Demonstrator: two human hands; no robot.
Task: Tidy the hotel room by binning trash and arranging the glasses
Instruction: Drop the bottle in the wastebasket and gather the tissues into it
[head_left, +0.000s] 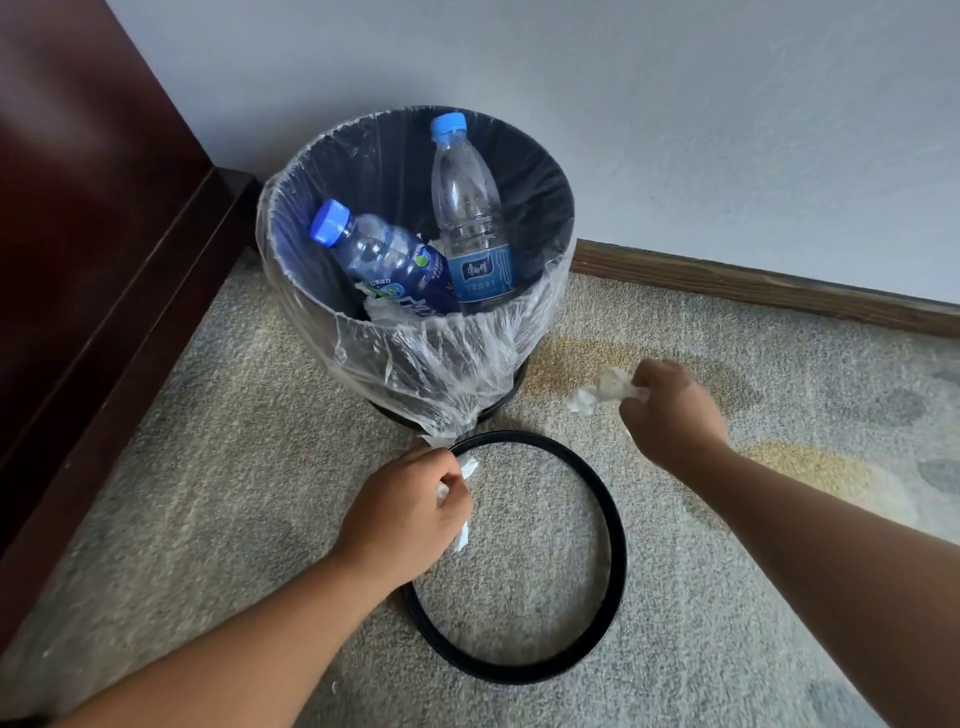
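Observation:
A black round bin (545, 171) with a clear plastic liner (447, 364) stands on the carpet by the wall. Inside lean a clear water bottle (467, 208) and a blue-labelled bottle (384, 260), both with blue caps, over some white tissue (382, 310). My left hand (405, 519) is closed on a piece of white tissue (464, 535), just below the bin, over the black ring. To the right of the bin, my right hand (670, 415) grips a crumpled white tissue (602, 392) low over the carpet.
The bin's black ring (615, 566) lies flat on the carpet in front of it. Dark wooden furniture (93, 260) stands at the left. A wooden skirting board (753, 286) runs along the wall. The grey carpet (779, 623) has yellowish patches.

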